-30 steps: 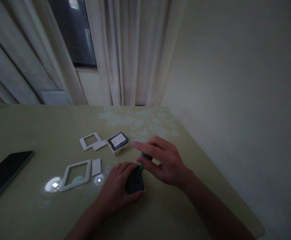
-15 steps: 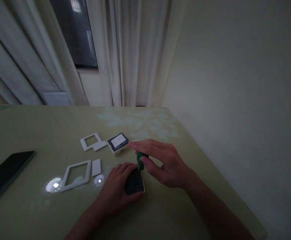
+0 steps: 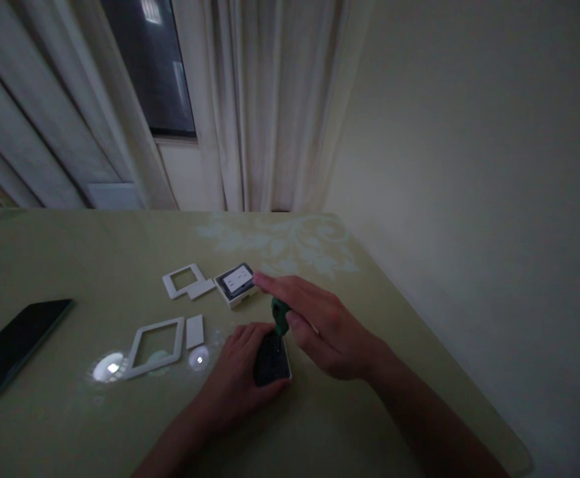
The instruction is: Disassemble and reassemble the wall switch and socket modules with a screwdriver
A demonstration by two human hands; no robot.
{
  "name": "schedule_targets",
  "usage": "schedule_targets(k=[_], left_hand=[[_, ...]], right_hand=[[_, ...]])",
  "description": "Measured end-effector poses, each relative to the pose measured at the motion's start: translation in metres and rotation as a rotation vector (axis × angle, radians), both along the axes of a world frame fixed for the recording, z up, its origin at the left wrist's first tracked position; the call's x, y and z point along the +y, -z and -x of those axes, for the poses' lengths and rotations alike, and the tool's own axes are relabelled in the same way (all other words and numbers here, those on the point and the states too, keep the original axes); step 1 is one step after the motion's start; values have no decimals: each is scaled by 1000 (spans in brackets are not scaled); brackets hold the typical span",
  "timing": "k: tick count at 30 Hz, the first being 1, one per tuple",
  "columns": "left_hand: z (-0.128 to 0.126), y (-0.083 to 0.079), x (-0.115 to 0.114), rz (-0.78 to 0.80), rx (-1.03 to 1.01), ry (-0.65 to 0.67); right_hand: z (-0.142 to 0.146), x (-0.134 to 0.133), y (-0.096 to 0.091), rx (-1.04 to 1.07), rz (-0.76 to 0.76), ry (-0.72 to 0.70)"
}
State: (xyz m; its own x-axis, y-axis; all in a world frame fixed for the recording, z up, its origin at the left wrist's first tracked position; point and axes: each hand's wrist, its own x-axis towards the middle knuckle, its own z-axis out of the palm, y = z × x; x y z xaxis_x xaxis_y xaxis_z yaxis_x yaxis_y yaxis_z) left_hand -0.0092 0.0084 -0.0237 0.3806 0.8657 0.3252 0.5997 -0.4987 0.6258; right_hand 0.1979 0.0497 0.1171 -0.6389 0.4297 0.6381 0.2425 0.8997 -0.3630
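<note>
A dark switch plate with a pale rim (image 3: 272, 362) lies on the table, and my left hand (image 3: 237, 372) grips it from the left, fingers over its far edge and thumb along its near edge. Above it, my right hand (image 3: 322, 325) holds a short green-handled screwdriver (image 3: 280, 315) upright, its tip down at the plate's far right part. The fingers of my right hand are curled round the handle, with the index finger stretched past it. Just beyond stands a wall socket (image 3: 237, 280) with a white face in a dark frame.
To the left lie a larger white frame (image 3: 133, 355), a white cover piece (image 3: 194, 331), a smaller white frame (image 3: 167, 285) and another white piece (image 3: 201, 289). A dark phone (image 3: 18, 345) rests at the far left. The wall (image 3: 469, 199) runs along the table's right edge.
My right fingers have shifted on the green handle, and the index finger reaches a little further up and left. The screwdriver stays over the plate; my left hand keeps its grip.
</note>
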Motion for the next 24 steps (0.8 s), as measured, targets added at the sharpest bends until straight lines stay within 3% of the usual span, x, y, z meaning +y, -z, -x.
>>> schedule_targets(k=[5, 9, 13, 17, 21, 22, 24], left_hand=[[0, 0, -1, -29, 28, 18], [-1, -1, -1, -26, 38, 17], [0, -2, -1, -9, 46, 36], [0, -3, -1, 22, 51, 35], [1, -1, -2, 4, 55, 42], [1, 0, -2, 7, 59, 47], [2, 1, -2, 15, 67, 47]], right_hand=[[1, -2, 3, 87, -212, 157], [0, -3, 1, 72, -6, 40], [-3, -1, -1, 108, -112, 177], [-4, -1, -2, -8, 29, 29], [-3, -3, 1, -30, -229, 256], [-2, -3, 1, -40, -244, 257], [-1, -1, 3, -49, -129, 144]])
